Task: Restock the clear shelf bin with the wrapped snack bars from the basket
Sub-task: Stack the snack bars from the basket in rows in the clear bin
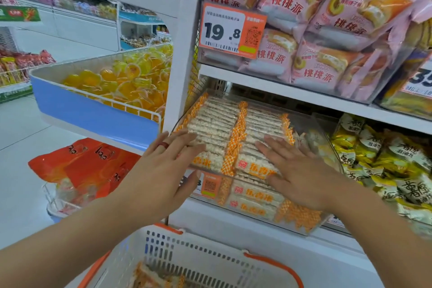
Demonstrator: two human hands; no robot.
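The clear shelf bin (314,124) sits on the middle shelf, filled with two rows of white wrapped snack bars (217,121) with orange checkered ends. My left hand (163,170), wearing a red ring, lies flat with straight fingers on the left row near the bin's front. On the right row my right hand (294,168) presses down with spread fingers. Below, the white basket (198,255) with orange handles holds a few more bars (149,278) at its bottom.
Pink cake packs (327,30) fill the shelf above, with an orange price tag (231,30) reading 19.8. Yellow snack packs (378,161) lie right of the bin. A blue-fronted bin of yellow jelly cups (121,82) and red bags (81,166) stand left.
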